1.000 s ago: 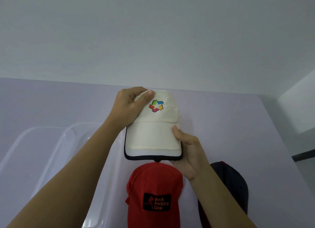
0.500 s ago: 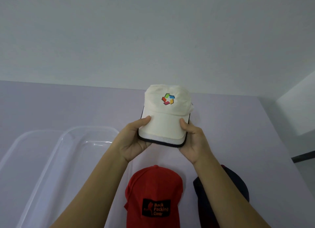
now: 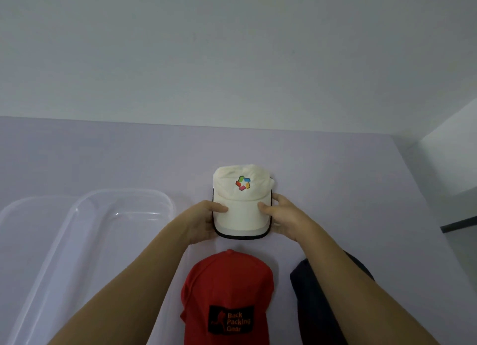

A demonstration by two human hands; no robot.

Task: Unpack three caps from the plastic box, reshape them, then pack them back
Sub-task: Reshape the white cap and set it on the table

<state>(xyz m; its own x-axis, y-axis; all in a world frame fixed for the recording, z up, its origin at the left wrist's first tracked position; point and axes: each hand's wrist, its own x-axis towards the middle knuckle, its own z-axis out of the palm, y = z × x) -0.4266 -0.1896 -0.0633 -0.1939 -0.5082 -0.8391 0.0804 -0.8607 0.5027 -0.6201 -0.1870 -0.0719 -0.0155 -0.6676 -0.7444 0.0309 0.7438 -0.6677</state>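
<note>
A white cap [image 3: 241,210] with a coloured logo and a dark-edged brim sits at the middle of the pale purple table [image 3: 335,177], brim toward me. My left hand [image 3: 202,222] grips the brim's left edge and my right hand [image 3: 284,219] grips its right edge, thumbs on top. A red cap [image 3: 227,288] with a black patch lies nearer to me. To its right a dark navy cap [image 3: 315,301] is partly hidden by my right forearm. The clear plastic box [image 3: 85,231] stands at the left with nothing visible inside.
A second clear plastic piece [image 3: 15,215], likely the lid, lies to the left of the box. The table ends at a plain wall behind and has an edge at the right, where a dark strip [image 3: 459,224] shows beyond it.
My left hand left the white cap's crown and took the brim's left edge. Both hands carried the cap away from me and lower, down toward the table beyond the red cap.
</note>
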